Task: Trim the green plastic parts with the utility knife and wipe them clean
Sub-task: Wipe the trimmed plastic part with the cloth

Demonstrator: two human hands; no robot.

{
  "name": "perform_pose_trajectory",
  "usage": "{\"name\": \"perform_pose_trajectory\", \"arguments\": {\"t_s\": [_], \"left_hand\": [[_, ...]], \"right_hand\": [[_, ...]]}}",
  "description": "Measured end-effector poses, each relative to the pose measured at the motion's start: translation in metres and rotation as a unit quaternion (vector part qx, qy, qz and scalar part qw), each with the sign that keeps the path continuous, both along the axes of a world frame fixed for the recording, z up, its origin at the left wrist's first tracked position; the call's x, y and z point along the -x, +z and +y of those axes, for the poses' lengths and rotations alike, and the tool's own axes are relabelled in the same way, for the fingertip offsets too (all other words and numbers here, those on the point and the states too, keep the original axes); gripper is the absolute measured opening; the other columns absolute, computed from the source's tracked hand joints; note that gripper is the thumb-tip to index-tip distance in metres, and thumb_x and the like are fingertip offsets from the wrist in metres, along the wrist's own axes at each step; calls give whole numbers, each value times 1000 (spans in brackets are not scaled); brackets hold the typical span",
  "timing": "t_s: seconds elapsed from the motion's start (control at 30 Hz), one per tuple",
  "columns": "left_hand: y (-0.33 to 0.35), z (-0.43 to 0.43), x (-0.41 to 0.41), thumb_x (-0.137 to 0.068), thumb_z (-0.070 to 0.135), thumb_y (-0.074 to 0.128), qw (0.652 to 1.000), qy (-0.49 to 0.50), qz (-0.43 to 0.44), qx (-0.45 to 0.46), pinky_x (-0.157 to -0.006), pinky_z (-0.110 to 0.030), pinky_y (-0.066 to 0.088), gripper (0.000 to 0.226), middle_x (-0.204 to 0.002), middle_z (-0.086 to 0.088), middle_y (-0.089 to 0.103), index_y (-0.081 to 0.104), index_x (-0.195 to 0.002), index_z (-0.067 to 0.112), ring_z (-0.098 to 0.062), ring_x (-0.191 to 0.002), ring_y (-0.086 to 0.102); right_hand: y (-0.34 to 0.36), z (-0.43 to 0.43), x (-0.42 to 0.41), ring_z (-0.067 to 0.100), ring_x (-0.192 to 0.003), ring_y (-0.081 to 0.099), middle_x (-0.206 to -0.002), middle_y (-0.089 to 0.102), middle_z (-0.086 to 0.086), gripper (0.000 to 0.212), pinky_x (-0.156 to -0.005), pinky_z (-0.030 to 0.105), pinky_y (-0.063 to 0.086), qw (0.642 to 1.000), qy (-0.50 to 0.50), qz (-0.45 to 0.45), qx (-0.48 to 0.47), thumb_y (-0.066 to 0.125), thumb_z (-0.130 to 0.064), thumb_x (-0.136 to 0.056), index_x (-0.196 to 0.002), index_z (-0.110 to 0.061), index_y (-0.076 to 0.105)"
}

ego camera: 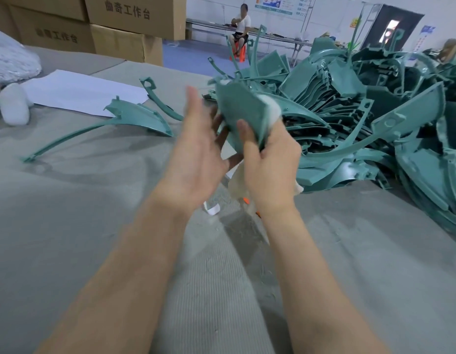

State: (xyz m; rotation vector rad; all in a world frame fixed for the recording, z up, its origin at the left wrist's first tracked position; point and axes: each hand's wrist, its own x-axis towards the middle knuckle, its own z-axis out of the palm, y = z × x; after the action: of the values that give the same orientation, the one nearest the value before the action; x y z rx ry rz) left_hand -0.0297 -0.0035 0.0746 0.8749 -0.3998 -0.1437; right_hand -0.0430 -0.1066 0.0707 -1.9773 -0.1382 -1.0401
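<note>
dozens of green mouldings lie tangled in a pile (375, 118) on the right of the grey-covered table (68, 226). that heap looks like the first risk: a careless elbow or a piece tossed back could send parts sliding onto the work spot.

next in size, the green part (239, 108) is held in the air above the table, just in front of the pile, and is gripped only at its lower edge. with a one-handed hold it could twist loose or drop.

the right hand (270, 159) grips it, thumb across the near face and fingers curled behind. a white cloth (269, 108) is bunched against the far side, and its loose end hangs below the wrist, where it might snag.

the left hand (196, 152) is beside the part, palm toward it, fingers straight and spread, holding nothing. whether its fingertips touch the part i cannot tell.

smallest, an orange object (246, 200) peeks out under the right wrist. if that is the knife, a hand coming down blind could meet the blade.
</note>
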Motion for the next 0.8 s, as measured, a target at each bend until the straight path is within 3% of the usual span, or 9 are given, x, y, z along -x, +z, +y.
{"name": "perform_pose_trajectory", "arguments": {"t_s": [0.1, 0.2, 0.33, 0.4, 0.47, 0.57, 0.63, 0.73, 0.8], "left_hand": [[4, 28, -1, -83, 77, 36, 985, -52, 94, 135, -83, -39, 54, 76, -106, -7, 62, 61, -108, 10, -25, -102, 61], [1, 39, -7, -91, 57, 42, 988, -22, 131, 74, -94, -45, 51, 60, -128, -13, 60, 58, -122, 9, -29, -112, 61], [-2, 27, -11, -97, 20, 41, 981, 23, 193, 0, -84, -42, 56, 31, -100, -19, 68, 60, -105, -2, -31, -89, 66], [-6, 24, -12, -95, 13, 38, 975, 37, 221, 0, -65, -36, 60, 29, -79, -15, 71, 62, -90, -2, -27, -71, 69], [-8, 23, -12, -96, 16, 37, 971, 37, 235, 0, -56, -34, 59, 30, -82, -14, 73, 64, -93, 1, -26, -68, 71], [-9, 21, -13, -102, 28, 39, 977, 60, 206, 9, -59, -32, 59, 32, -94, -7, 75, 63, -113, 9, -20, -77, 73], [-8, 18, -12, -102, 34, 40, 979, 67, 190, 15, -62, -30, 59, 37, -107, -4, 73, 59, -126, 13, -17, -87, 72], [-8, 12, -9, -101, 39, 40, 981, 66, 182, -25, -68, -29, 60, 42, -116, -4, 70, 58, -130, 15, -15, -97, 70], [-8, 7, -6, -99, 44, 41, 981, 51, 178, -64, -68, -30, 60, 41, -111, 0, 72, 61, -125, 19, -14, -94, 71]], "right_hand": [[3, -1, 1, 23, -79, 52, -83, 59, 3, 25, -70, 32, 42, 984, 66, 69, 154, 74, -21, -84, -91, -2, 60], [10, -9, 4, 5, -95, 52, -100, 57, -14, 46, -79, 6, 38, 932, 223, 186, 218, 79, -39, -78, -114, -19, 59], [16, -22, 9, -12, -94, 54, -102, 57, -31, 43, -80, 7, 39, 887, 301, 281, 208, 74, -33, -83, -122, -30, 57], [17, -32, 8, -18, -106, 50, -118, 55, -35, 41, -91, 6, 37, 868, 308, 321, 222, 73, -27, -86, -123, -33, 56], [18, -39, 7, -13, -113, 50, -128, 54, -31, 39, -97, 11, 36, 863, 281, 334, 253, 67, -22, -90, -128, -23, 60], [19, -47, 4, 1, -76, 59, -85, 67, -13, 13, -75, 25, 47, 933, 154, 247, 210, 58, -13, -95, -103, -14, 69], [22, -53, 4, 19, -85, 62, -97, 67, 2, 18, -79, 43, 51, 982, 45, 160, 94, 55, -15, -97, -111, -11, 65], [31, -58, 10, 12, -70, 63, -119, 60, 1, 24, -59, 27, 53, 987, 15, -2, -162, 55, -20, -98, -122, -19, 50], [34, -59, 10, 10, -58, 52, -101, 58, 9, 14, -53, 25, 43, 971, 4, -86, -224, 53, -19, -98, -110, -21, 48]]}}
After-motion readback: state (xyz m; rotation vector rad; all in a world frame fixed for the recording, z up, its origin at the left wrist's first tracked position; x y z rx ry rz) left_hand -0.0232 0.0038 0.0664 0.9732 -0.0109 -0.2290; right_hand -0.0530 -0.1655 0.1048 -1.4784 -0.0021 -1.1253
